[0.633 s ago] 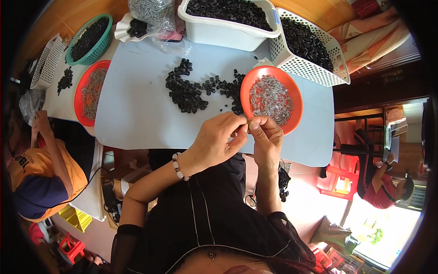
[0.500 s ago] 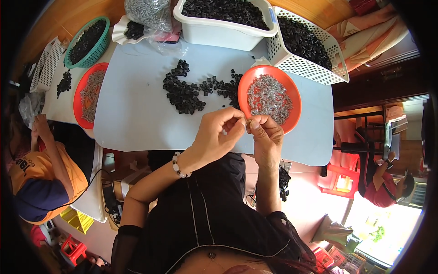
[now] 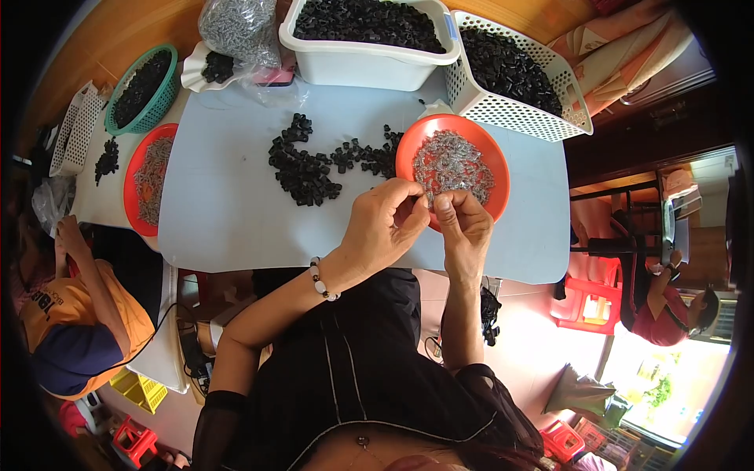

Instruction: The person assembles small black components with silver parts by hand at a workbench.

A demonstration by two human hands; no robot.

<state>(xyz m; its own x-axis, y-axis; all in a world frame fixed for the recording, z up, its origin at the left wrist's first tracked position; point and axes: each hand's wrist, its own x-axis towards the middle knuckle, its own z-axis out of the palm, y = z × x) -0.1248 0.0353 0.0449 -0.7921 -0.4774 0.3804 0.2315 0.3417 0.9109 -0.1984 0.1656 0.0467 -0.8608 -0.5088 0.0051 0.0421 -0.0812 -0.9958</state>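
My left hand [image 3: 386,224], with a beaded bracelet at the wrist, has thumb and forefinger pinched together over the near edge of an orange bowl [image 3: 503,169]. Small clear and silvery parts [image 3: 454,166] fill the bottom of that bowl. Close beside it, my right hand [image 3: 466,228] also pinches, its thumb against the bent fingers. Whatever sits between the fingertips is too small or hidden to name. Left of the bowl, small black plastic pieces [image 3: 305,174] lie in a loose heap on the pale blue table [image 3: 228,204].
At the table's back stand a white tub [image 3: 365,69] and a white perforated basket [image 3: 510,114], both full of black pieces. A clear bag of silvery parts [image 3: 239,31] lies back left. At the left, a person in an orange shirt [image 3: 86,322] sits by another table.
The view has shifted slightly, so the table things sit a little further left. My hands stay close together, with the fingertips now slightly further apart.
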